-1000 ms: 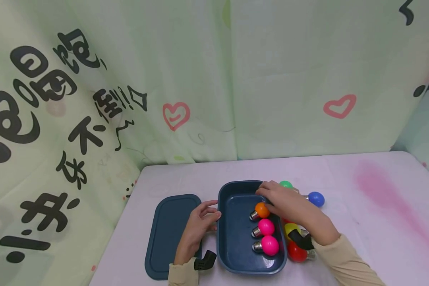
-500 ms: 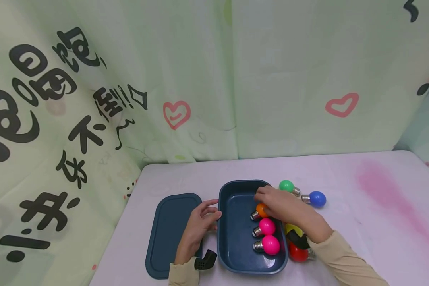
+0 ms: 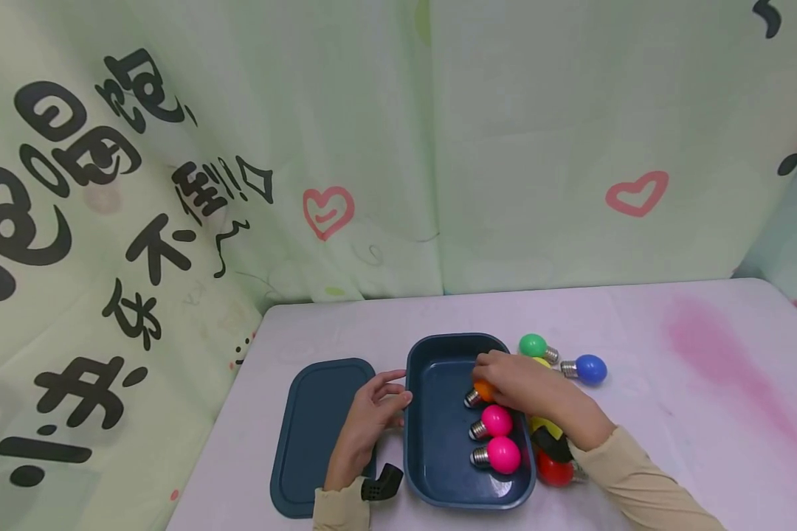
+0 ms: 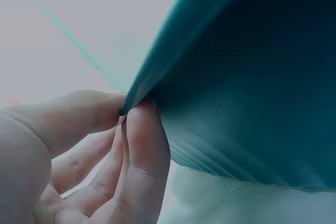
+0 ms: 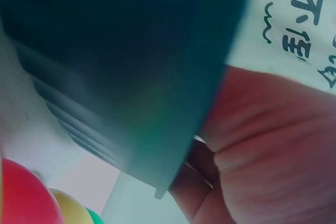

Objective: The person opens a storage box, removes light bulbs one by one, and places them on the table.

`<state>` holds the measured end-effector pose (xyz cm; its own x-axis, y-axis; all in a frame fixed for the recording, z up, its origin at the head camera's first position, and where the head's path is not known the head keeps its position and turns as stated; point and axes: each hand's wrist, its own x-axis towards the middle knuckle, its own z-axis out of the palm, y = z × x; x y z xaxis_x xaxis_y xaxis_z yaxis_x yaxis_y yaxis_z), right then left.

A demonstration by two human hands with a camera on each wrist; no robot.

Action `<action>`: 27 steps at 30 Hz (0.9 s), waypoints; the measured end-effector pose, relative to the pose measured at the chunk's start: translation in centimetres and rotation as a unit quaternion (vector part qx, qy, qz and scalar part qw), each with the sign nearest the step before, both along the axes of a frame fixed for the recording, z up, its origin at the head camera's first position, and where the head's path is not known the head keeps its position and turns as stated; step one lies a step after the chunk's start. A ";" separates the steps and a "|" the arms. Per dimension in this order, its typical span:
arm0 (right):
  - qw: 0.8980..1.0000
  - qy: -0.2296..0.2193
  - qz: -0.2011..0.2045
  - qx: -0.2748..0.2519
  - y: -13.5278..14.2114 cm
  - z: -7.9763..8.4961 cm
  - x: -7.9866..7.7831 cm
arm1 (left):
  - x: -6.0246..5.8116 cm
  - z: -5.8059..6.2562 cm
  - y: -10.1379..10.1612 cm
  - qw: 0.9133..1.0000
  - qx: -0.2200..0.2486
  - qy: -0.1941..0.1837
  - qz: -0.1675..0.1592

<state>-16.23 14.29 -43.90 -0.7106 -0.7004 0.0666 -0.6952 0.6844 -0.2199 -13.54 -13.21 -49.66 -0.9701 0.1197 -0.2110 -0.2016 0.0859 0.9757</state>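
A dark blue rectangular box (image 3: 436, 472) stands on the table, with my left hand (image 3: 370, 420) at its left wall. In the left wrist view, the thumb and index finger (image 4: 140, 140) pinch the box's rim. My right hand (image 3: 521, 380) reaches over the right rim, its fingers curled at an orange light bulb (image 3: 483, 391). They hide part of that bulb, whose metal base points left. Nearer me in the box lie two pink light bulbs, one (image 3: 497, 421) behind the other (image 3: 504, 455). The right wrist view shows the hand (image 5: 278, 145) partly behind the box wall.
Left of the box lies a dark blue lid (image 3: 319, 435). Outside the right wall are a green bulb (image 3: 533, 344), a blue bulb (image 3: 591, 369), a red bulb (image 3: 553, 470) and yellow bulbs (image 3: 546, 425) partly hidden by the right arm. A printed curtain (image 3: 505, 184) hangs behind the table.
My right hand has drawn back from the box's far right corner and now covers more of the orange bulb. The green bulb shows more fully. My left hand stays at the rim.
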 end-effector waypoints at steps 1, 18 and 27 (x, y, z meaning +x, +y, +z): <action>1.000 0.001 0.001 0.000 0.0 -0.1 0.0 | 0.0 0.0 0.0 1.000 0.001 -0.001 0.000; 1.000 0.009 0.009 -0.012 0.3 0.6 0.6 | 0.1 0.0 0.1 1.000 0.002 -0.005 0.001; 1.000 0.004 -0.008 -0.025 0.9 2.4 1.8 | 0.1 0.0 0.0 1.000 0.006 -0.005 0.001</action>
<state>-14.39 15.23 -41.48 -0.7215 -0.6841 0.1071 -0.6855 0.6839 -0.2497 -13.45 -13.18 -49.61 -0.9681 0.1202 -0.2197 -0.2118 0.0746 0.9745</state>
